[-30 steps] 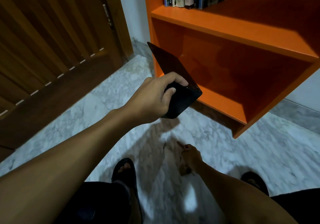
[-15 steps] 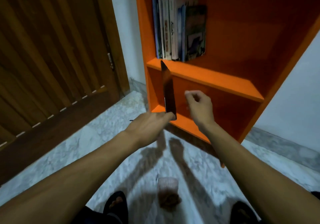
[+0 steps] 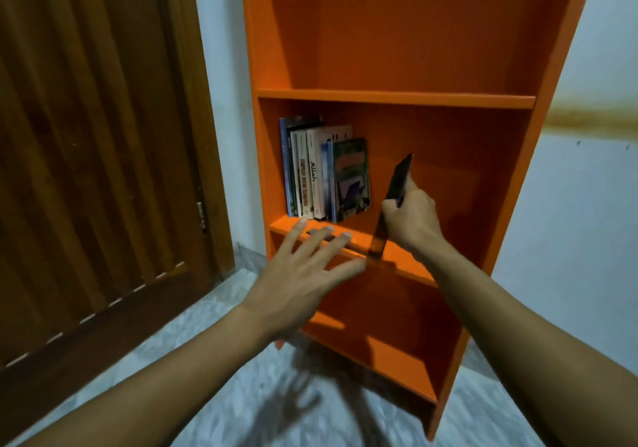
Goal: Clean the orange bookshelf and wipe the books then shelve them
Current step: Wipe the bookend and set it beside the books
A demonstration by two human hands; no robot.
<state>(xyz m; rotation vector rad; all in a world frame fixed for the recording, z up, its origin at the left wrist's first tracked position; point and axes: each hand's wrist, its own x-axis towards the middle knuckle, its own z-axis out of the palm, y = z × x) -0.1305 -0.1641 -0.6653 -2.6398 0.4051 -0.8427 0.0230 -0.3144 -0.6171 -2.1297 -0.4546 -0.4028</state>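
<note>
The orange bookshelf (image 3: 397,97) stands against the white wall. Several books (image 3: 324,173) stand upright at the left end of its middle shelf. My right hand (image 3: 411,218) grips a thin dark book (image 3: 392,201), held edge-on and tilted, its lower corner at the front edge of the middle shelf, right of the standing books. My left hand (image 3: 303,274) is spread with straight fingers in front of that shelf edge, its thumb tip next to the dark book's lower corner; whether it touches is unclear.
A dark wooden door (image 3: 96,142) fills the left side. The floor (image 3: 224,408) is grey marble. White wall (image 3: 569,239) lies right of the shelf. The top and bottom compartments of the shelf hold nothing I can see.
The dark book passed from my left hand to my right hand and rose to the middle shelf. My left hand let go and spread its fingers. The view tilted upward.
</note>
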